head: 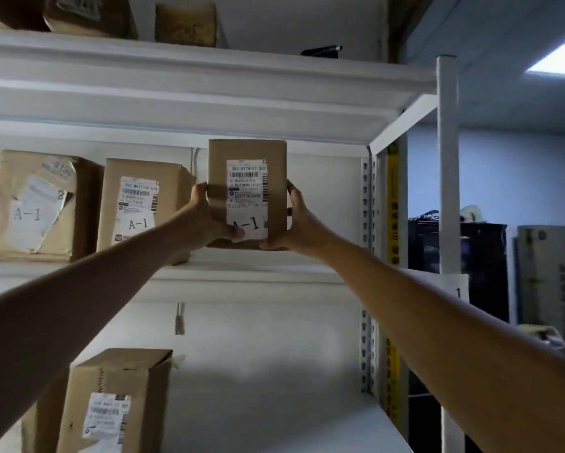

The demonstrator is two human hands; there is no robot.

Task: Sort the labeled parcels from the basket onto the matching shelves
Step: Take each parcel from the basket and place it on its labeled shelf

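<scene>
A brown cardboard parcel [247,178] with a white label marked A-1 stands upright at the front of the middle shelf [261,268]. My left hand [205,220] grips its left side, thumb across the label's lower corner. My right hand [295,220] grips its right side and bottom edge. To the left on the same shelf stand two more parcels marked A-1 [137,204] [39,204]. The basket is not in view.
The top shelf [176,70] carries several brown boxes [186,24]. On the lower shelf a labelled box [117,403] stands at the left. A white upright post [447,191] bounds the rack on the right, with dark items beyond it.
</scene>
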